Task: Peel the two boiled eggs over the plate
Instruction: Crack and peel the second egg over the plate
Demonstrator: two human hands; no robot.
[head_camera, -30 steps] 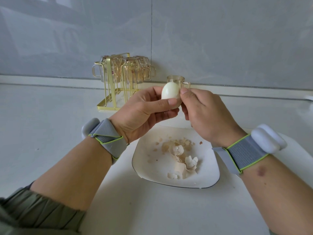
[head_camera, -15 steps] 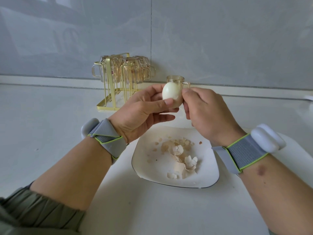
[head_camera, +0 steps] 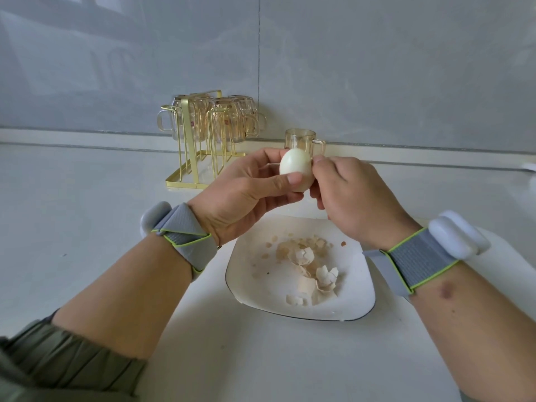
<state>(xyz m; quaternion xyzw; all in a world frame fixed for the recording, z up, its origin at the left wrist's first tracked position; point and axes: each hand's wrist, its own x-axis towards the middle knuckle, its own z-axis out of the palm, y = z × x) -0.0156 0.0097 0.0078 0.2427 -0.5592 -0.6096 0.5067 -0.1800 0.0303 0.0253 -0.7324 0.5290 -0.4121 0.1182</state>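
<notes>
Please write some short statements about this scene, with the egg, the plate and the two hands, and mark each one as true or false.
1. The left hand holds the egg above the plate. True.
2. The egg lies on the plate. False: it is held in the air.
3. Pieces of eggshell lie on the plate. True.
4. The right hand rests flat on the counter. False: its fingers are at the egg's right side.
5. A single glass cup stands behind the egg. True.

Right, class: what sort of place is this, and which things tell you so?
Probably a home kitchen counter: a gold rack of upturned glass mugs stands against a grey wall, and a white plate holds eggshell pieces.
</notes>
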